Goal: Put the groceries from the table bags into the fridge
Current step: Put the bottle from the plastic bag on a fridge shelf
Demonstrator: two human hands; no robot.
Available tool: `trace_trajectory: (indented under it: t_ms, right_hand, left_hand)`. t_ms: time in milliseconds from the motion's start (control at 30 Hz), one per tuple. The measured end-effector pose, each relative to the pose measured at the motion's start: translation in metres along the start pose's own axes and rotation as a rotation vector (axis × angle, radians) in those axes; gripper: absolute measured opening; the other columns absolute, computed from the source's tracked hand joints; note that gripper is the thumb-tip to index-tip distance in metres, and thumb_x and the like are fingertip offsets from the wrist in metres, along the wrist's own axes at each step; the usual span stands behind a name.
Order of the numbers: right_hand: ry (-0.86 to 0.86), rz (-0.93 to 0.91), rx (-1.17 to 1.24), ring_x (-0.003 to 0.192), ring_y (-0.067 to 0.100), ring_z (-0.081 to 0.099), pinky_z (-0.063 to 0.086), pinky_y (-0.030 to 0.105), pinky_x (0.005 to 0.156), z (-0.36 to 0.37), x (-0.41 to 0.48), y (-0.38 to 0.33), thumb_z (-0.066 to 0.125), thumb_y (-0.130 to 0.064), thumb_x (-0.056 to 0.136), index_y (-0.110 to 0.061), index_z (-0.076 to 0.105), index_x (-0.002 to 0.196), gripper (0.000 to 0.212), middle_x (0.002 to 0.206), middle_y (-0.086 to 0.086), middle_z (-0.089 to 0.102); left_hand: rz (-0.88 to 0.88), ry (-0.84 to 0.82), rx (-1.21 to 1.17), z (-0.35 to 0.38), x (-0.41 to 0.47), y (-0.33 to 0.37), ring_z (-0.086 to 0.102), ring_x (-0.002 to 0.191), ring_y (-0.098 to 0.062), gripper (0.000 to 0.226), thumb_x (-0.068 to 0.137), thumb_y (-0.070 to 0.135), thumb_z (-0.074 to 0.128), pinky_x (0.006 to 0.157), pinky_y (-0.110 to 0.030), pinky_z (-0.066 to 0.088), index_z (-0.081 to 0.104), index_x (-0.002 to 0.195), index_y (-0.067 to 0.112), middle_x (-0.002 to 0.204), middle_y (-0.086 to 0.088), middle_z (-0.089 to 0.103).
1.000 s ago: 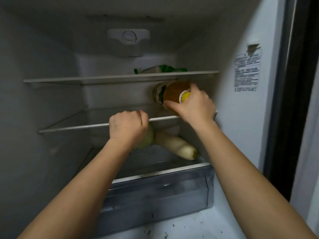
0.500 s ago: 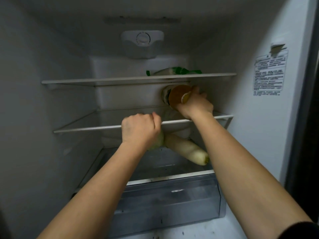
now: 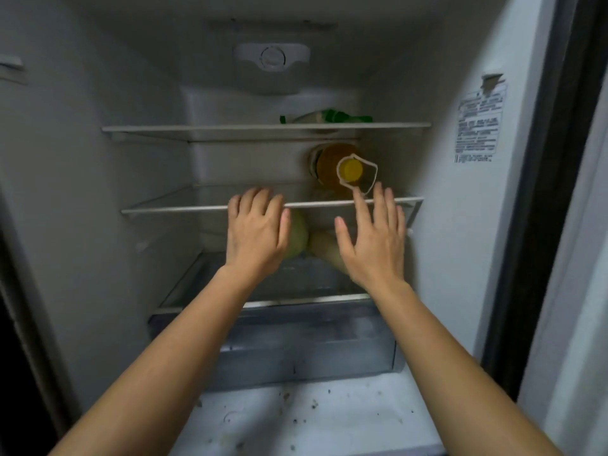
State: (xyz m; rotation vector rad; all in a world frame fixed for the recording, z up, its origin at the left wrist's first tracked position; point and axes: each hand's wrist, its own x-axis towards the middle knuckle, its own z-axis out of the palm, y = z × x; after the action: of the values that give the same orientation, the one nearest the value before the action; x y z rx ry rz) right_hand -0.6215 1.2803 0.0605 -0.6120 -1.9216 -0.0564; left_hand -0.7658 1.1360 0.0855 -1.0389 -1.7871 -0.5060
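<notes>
The right hand (image 3: pixel 371 238) has let go of the bottle (image 3: pixel 330 166) and spread open; the bottle now lies alone on the middle shelf (image 3: pixel 171 210), cap outward. The left hand (image 3: pixel 256 232) has uncurled from its fist, apparently off the pale green vegetable (image 3: pixel 298 238).

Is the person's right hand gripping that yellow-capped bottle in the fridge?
No, the right hand has its fingers straight and spread, not curled round the bottle, which lies on its side on the middle shelf.
</notes>
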Motion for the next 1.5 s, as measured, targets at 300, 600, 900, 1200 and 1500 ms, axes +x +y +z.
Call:
trace_trajectory:
  t_ms: [300,600,900,1200,1500]
  right_hand:
    - [-0.092,0.060,0.182,0.153,0.031,0.011,0.017,0.050,0.122,0.026,-0.101,-0.003,0.040,-0.050,0.099,-0.019,0.029,0.156,0.066,0.166,0.013,0.015]
    - [-0.329,-0.025,0.288,0.153,0.031,0.010,0.016,0.051,0.122,0.029,-0.186,-0.073,0.039,-0.051,0.100,-0.018,0.026,0.157,0.067,0.166,0.014,0.014]
    - [-0.376,-0.068,0.339,0.153,0.031,0.010,0.013,0.049,0.123,-0.070,-0.253,-0.165,0.044,-0.049,0.101,-0.020,0.018,0.158,0.069,0.166,0.015,0.011]
    - [-0.506,-0.107,0.394,0.152,0.033,0.011,0.012,0.051,0.123,-0.159,-0.364,-0.275,0.049,-0.048,0.099,-0.019,0.018,0.158,0.073,0.165,0.016,0.010]
    - [-0.508,-0.316,0.609,0.150,0.033,0.015,0.017,0.052,0.121,-0.173,-0.404,-0.372,0.055,-0.043,0.096,-0.017,0.024,0.156,0.072,0.162,0.018,0.018]
  left_hand:
    - [-0.163,-0.078,-0.013,-0.027,-0.138,-0.002,0.023,0.148,-0.036,0.050,0.099,0.038,0.040,0.118,-0.060,0.017,0.053,0.141,0.014,0.156,-0.020,0.034]
    - [-0.279,-0.247,0.180,-0.103,-0.237,-0.024,0.032,0.143,-0.040,0.053,0.100,0.042,0.040,0.113,-0.063,0.024,0.052,0.140,0.009,0.153,-0.022,0.038]
    - [-0.297,-0.235,0.121,-0.257,-0.318,-0.018,0.030,0.145,-0.032,0.052,0.099,0.043,0.039,0.115,-0.056,0.026,0.052,0.140,0.014,0.154,-0.016,0.039]
    - [-0.393,-0.447,0.287,-0.429,-0.445,-0.061,0.026,0.148,-0.030,0.060,0.101,0.051,0.026,0.117,-0.058,0.023,0.044,0.147,0.017,0.158,-0.014,0.034]
    - [-0.720,-0.467,0.432,-0.510,-0.503,-0.106,0.025,0.145,-0.033,0.061,0.099,0.050,0.024,0.116,-0.057,0.023,0.041,0.146,0.014,0.157,-0.015,0.031]
